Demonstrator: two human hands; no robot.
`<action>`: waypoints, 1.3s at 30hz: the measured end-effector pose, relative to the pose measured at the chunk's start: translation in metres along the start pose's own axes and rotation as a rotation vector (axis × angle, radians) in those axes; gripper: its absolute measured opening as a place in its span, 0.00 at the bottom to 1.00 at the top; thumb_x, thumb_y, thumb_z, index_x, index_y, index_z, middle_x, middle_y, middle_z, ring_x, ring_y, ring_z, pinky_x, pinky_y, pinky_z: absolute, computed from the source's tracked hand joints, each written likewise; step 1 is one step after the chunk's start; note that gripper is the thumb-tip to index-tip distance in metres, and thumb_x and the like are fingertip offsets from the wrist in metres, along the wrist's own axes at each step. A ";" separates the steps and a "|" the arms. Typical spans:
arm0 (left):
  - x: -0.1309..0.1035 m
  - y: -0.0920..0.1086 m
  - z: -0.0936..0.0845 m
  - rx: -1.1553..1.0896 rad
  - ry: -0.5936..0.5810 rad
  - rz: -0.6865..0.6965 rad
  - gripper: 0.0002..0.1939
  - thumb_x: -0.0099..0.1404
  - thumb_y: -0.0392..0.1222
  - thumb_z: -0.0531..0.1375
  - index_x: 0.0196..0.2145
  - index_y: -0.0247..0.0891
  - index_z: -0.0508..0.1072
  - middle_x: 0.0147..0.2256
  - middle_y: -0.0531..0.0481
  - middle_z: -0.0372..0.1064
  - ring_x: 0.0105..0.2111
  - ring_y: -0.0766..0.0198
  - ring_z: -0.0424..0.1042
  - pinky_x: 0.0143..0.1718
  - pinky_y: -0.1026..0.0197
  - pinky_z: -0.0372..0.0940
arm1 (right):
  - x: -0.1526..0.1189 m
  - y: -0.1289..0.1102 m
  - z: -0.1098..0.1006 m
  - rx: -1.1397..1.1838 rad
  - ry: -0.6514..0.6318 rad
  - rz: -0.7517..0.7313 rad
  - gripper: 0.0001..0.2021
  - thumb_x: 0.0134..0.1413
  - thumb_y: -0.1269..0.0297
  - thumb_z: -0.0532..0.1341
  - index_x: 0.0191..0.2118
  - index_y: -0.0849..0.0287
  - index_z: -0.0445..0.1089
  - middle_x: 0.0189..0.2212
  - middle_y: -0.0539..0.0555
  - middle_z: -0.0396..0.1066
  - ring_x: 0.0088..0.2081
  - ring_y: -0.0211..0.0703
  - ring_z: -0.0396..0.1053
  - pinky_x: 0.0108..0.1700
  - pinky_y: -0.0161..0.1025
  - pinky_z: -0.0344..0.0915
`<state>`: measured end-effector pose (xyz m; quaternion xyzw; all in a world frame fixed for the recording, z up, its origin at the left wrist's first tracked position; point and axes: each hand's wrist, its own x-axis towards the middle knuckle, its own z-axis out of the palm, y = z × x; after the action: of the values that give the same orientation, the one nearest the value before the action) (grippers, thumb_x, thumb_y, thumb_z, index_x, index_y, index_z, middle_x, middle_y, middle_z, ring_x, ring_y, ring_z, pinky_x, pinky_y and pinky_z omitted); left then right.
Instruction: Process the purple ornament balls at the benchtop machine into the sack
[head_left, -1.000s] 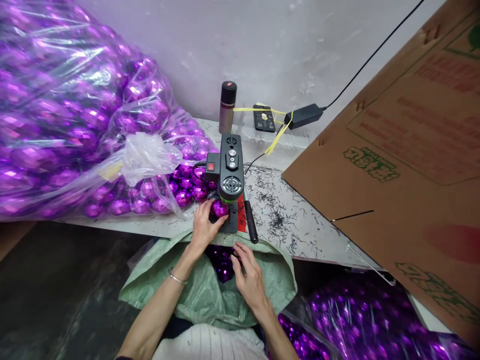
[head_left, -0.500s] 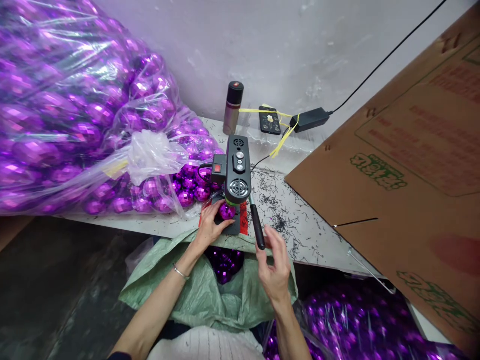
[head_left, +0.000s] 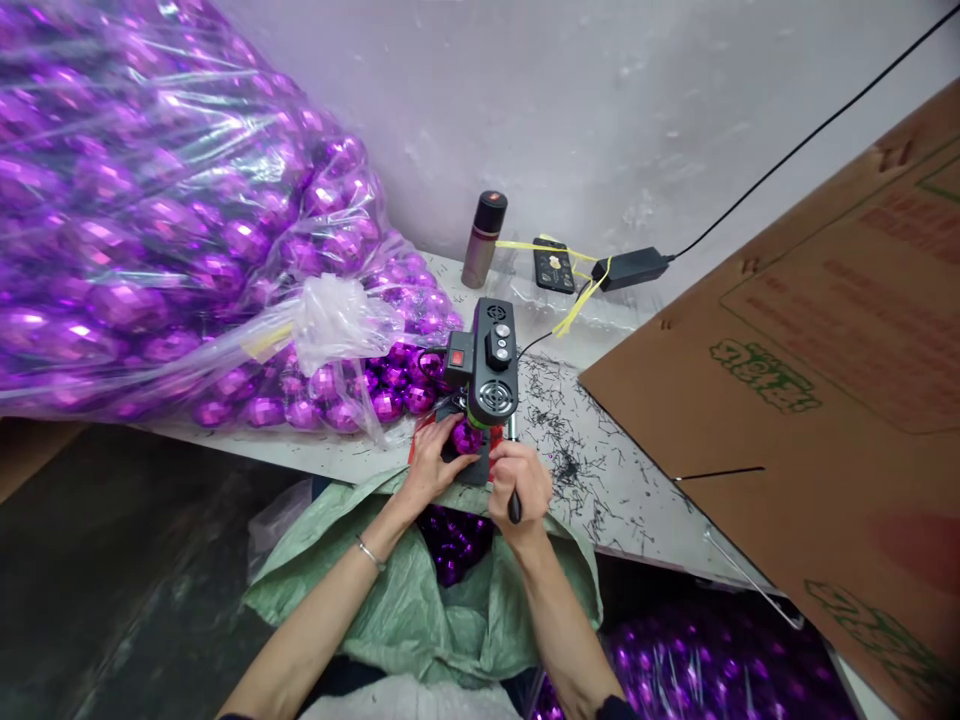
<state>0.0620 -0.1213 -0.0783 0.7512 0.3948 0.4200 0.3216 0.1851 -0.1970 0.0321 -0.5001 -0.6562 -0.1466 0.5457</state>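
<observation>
A small black machine (head_left: 496,350) with round vents and silver buttons stands on the white table. Beneath its front end, my left hand (head_left: 435,460) holds a shiny purple faceted ball (head_left: 466,437) between thumb and fingers, over a dark base plate. My right hand (head_left: 520,485) is wrapped round the machine's black lever handle (head_left: 514,508), whose tip sticks out below the fist. An open green sack (head_left: 390,610) lies below the table edge, with purple balls (head_left: 454,540) inside it.
A large clear bag (head_left: 150,240) of purple balls fills the left. Behind the machine are a bottle (head_left: 484,240), a phone (head_left: 553,265) and a black adapter (head_left: 634,268). Small black bits litter the table (head_left: 637,510). A cardboard box (head_left: 810,400) leans in at right.
My right hand has moved from open beside the lever handle to closed round it, and the handle now points more toward me. The view has shifted slightly.
</observation>
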 end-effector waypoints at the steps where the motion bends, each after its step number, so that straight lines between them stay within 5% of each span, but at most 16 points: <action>1: 0.000 0.000 0.000 0.001 0.001 0.004 0.31 0.63 0.57 0.67 0.58 0.38 0.72 0.54 0.38 0.75 0.54 0.47 0.74 0.57 0.45 0.66 | -0.005 0.002 0.005 0.003 0.011 0.013 0.13 0.70 0.67 0.49 0.32 0.53 0.63 0.27 0.50 0.71 0.27 0.37 0.70 0.29 0.36 0.66; 19: 0.000 0.002 0.001 0.005 0.002 0.004 0.30 0.63 0.55 0.68 0.59 0.40 0.72 0.54 0.39 0.76 0.54 0.46 0.74 0.57 0.44 0.66 | -0.049 0.023 0.029 0.131 0.118 0.130 0.11 0.69 0.62 0.48 0.33 0.51 0.61 0.28 0.50 0.65 0.29 0.43 0.65 0.37 0.45 0.65; 34: 0.002 -0.001 0.003 -0.001 0.003 0.014 0.30 0.63 0.53 0.68 0.59 0.40 0.71 0.54 0.38 0.75 0.55 0.46 0.74 0.58 0.42 0.65 | -0.033 0.018 0.028 0.072 0.134 0.020 0.15 0.70 0.63 0.47 0.30 0.52 0.59 0.27 0.49 0.65 0.27 0.40 0.64 0.33 0.42 0.64; 39: 0.006 -0.002 0.004 -0.007 -0.006 0.021 0.31 0.62 0.51 0.69 0.59 0.39 0.70 0.54 0.37 0.75 0.56 0.45 0.74 0.58 0.41 0.65 | 0.001 -0.001 0.011 0.106 0.126 0.132 0.15 0.69 0.69 0.48 0.28 0.53 0.61 0.26 0.49 0.67 0.30 0.40 0.67 0.33 0.40 0.64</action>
<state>0.0666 -0.1157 -0.0796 0.7554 0.3843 0.4227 0.3210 0.1784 -0.1888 0.0294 -0.5025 -0.5931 -0.1068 0.6199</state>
